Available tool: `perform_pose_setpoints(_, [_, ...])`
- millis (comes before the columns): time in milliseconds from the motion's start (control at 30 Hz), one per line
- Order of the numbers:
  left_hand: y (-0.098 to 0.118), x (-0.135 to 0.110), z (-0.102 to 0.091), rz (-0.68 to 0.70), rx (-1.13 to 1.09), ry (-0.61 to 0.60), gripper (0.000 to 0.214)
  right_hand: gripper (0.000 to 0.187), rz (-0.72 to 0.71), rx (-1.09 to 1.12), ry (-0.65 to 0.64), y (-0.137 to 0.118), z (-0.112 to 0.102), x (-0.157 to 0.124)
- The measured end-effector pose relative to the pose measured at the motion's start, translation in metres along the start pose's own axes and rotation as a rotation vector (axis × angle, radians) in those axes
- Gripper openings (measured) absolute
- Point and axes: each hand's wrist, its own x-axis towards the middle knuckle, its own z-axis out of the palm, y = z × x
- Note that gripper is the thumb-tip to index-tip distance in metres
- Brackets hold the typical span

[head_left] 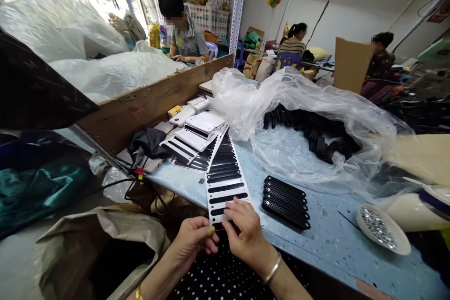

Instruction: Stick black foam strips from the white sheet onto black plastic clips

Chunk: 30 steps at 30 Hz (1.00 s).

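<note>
Well to the left of the grip, a green bag lies low beside the table, and nearer, below and left of the hands, a brown sack gapes open. Farther off, beyond the hands to the left, a wooden board edges the table, with a dark grey cloth near its foot and, past that, a pile of white sheets with black strips. Behind the board a co-worker sits with head bent. Left of the pair, the left hand has its fingers curled and its thumb drawn in at the near corner of a strip sheet; whether it pinches the edge, I cannot tell. This sheet runs away from both hands across the blue table, its near end between them. On the right, the right hand bends over that end, fingers part spread and touching it; its fingertips are blurred, so any pinch is unclear. Just right of this hand lies a row of black straps; beyond them a clear plastic bag spreads around black pieces. Farthest right of the grip, a white bowl holds small silvery parts.
</note>
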Motion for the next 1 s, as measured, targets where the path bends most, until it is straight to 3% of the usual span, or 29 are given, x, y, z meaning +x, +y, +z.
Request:
perform_pose_setpoints(167, [0.000,-0.006,-0.003,-0.043,-0.057,0.005,0.028,0.022,-0.021,0.111,-0.073,0.001,-0.002,-0.018])
perform_pose_setpoints(567, [0.011,-0.002,-0.005,-0.001,-0.097,-0.108,0.023,0.022,0.035,0.220,-0.078,0.005,-0.001,-0.012])
perform_pose_setpoints(800, [0.019,0.010,0.010,0.054,-0.080,-0.098,0.029,0.027,0.085,0.292,-0.155,0.005,-0.004,-0.007])
perform_pose_setpoints(933, [0.021,0.013,0.020,0.106,-0.017,-0.062,0.032,0.025,0.119,0.374,-0.146,0.003,-0.005,-0.002])
perform_pose_setpoints(1000, [0.022,0.011,0.017,0.099,-0.033,-0.058,0.032,0.024,0.114,0.403,-0.081,0.002,-0.010,-0.001])
